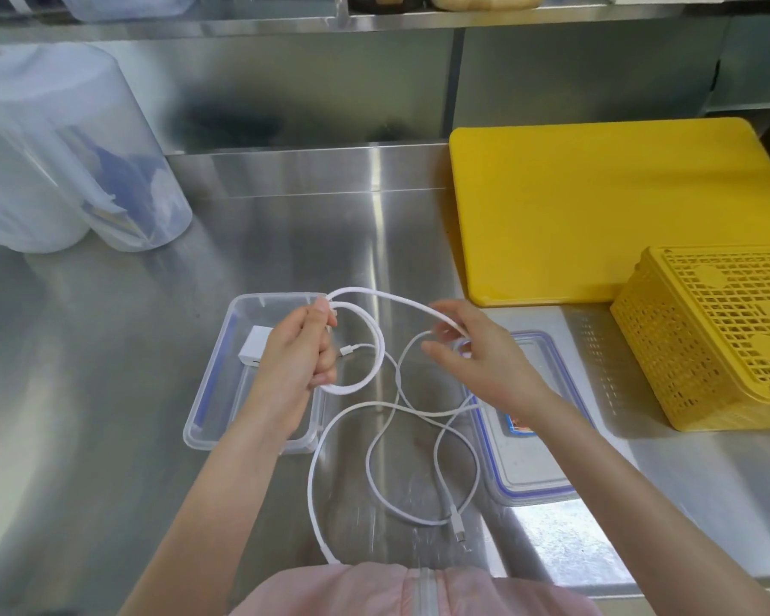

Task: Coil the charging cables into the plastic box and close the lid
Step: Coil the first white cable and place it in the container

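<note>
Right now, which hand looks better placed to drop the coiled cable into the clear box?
Probably the left hand. It already grips the coil of white cable and hovers right over the open plastic box. The right hand only guides a loose strand, over the lid.

Countertop (152, 349): brushed, glossy stainless steel. On it, box (210, 420): clear smooth plastic. Right of box, basket (707, 340): yellow perforated plastic.
</note>
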`<state>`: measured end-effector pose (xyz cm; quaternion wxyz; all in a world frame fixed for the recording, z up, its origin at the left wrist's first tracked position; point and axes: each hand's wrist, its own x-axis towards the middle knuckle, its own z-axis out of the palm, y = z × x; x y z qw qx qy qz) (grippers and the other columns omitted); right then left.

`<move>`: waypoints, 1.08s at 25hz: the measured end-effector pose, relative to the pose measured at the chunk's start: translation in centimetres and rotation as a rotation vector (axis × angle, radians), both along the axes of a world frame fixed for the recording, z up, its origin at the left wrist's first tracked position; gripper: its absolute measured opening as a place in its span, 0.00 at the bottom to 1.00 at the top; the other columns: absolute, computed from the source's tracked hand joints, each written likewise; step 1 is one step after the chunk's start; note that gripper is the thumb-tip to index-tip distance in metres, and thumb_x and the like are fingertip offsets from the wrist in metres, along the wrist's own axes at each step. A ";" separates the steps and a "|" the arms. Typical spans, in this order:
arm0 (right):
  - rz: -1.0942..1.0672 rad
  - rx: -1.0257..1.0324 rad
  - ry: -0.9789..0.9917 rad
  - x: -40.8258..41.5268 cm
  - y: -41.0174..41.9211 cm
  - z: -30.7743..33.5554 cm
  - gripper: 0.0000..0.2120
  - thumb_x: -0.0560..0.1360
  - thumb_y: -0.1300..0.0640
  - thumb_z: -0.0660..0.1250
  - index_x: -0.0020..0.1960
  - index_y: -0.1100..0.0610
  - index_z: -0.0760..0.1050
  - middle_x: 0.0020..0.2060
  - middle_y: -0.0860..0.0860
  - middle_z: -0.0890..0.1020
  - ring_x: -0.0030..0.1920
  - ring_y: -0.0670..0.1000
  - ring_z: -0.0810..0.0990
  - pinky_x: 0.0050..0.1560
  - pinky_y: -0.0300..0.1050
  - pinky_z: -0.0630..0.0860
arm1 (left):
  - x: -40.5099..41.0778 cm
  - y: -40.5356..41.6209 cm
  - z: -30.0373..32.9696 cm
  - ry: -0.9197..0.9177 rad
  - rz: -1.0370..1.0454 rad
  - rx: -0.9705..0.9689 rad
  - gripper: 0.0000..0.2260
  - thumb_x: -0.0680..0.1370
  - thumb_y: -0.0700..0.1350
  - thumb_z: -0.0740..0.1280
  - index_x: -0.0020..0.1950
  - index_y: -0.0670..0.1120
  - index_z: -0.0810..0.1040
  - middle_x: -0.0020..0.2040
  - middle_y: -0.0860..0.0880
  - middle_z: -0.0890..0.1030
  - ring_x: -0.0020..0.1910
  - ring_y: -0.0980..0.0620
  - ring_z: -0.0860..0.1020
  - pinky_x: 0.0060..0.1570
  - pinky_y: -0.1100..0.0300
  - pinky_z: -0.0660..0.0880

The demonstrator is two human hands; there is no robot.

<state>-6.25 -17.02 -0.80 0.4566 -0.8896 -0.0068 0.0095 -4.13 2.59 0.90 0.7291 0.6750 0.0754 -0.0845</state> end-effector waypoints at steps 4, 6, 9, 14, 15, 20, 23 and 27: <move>-0.106 -0.172 -0.602 -0.9 1.7 -0.1 0.12 0.74 0.58 0.62 0.57 0.57 0.73 0.54 0.57 0.75 0.55 0.49 0.72 0.55 0.36 0.68 | 0.0 0.1 -1.0 0.062 0.082 0.038 0.14 0.81 0.47 0.55 0.36 0.46 0.68 0.19 0.57 0.59 0.17 0.60 0.56 0.17 0.70 0.56; 0.072 -0.199 -0.613 -1.0 2.6 -0.7 0.09 0.74 0.59 0.60 0.51 0.58 0.76 0.46 0.55 0.79 0.48 0.50 0.75 0.49 0.39 0.71 | 0.0 0.5 -1.2 0.067 0.112 0.036 0.14 0.81 0.47 0.55 0.36 0.46 0.68 0.18 0.57 0.60 0.17 0.60 0.56 0.17 0.70 0.56; 0.400 -0.356 -0.228 -1.6 4.3 -3.2 0.10 0.76 0.57 0.58 0.54 0.56 0.76 0.48 0.54 0.79 0.48 0.55 0.79 0.47 0.49 0.76 | -0.2 1.1 -1.2 0.055 0.121 0.030 0.13 0.81 0.48 0.55 0.37 0.47 0.68 0.18 0.57 0.60 0.17 0.60 0.56 0.17 0.70 0.57; 0.695 -0.606 -0.048 -2.3 8.0 -7.9 0.18 0.76 0.61 0.55 0.65 0.59 0.67 0.67 0.54 0.68 0.62 0.58 0.72 0.55 0.55 0.72 | -1.3 1.6 -1.6 0.074 0.108 0.050 0.13 0.81 0.48 0.55 0.38 0.46 0.68 0.19 0.57 0.59 0.18 0.60 0.56 0.17 0.70 0.56; 0.696 -0.628 -0.047 -2.0 8.7 -8.3 0.20 0.76 0.62 0.55 0.68 0.60 0.64 0.69 0.56 0.67 0.63 0.59 0.70 0.55 0.56 0.71 | -1.5 1.6 -1.7 0.078 0.112 0.042 0.13 0.81 0.48 0.55 0.38 0.46 0.68 0.19 0.57 0.59 0.18 0.60 0.56 0.17 0.70 0.56; 0.638 -0.692 -0.124 -0.5 10.3 -9.1 0.18 0.76 0.64 0.55 0.66 0.61 0.65 0.60 0.62 0.73 0.57 0.63 0.73 0.47 0.53 0.68 | -1.9 1.6 -1.8 0.104 0.119 0.040 0.13 0.80 0.48 0.56 0.37 0.45 0.69 0.22 0.56 0.59 0.18 0.60 0.56 0.17 0.69 0.57; 0.656 -0.725 -0.169 -0.4 10.1 -9.1 0.14 0.77 0.63 0.53 0.61 0.64 0.68 0.57 0.63 0.74 0.55 0.63 0.73 0.48 0.54 0.66 | -1.9 1.8 -1.8 0.107 0.120 0.039 0.13 0.80 0.48 0.56 0.38 0.45 0.69 0.22 0.56 0.59 0.18 0.60 0.57 0.17 0.69 0.57; 0.568 -0.643 -0.183 -0.9 8.2 -9.3 0.11 0.75 0.61 0.55 0.54 0.65 0.69 0.53 0.61 0.74 0.55 0.60 0.70 0.53 0.51 0.64 | -1.9 1.9 -1.9 0.117 0.116 0.004 0.13 0.81 0.48 0.55 0.38 0.45 0.69 0.22 0.56 0.59 0.18 0.60 0.57 0.17 0.70 0.57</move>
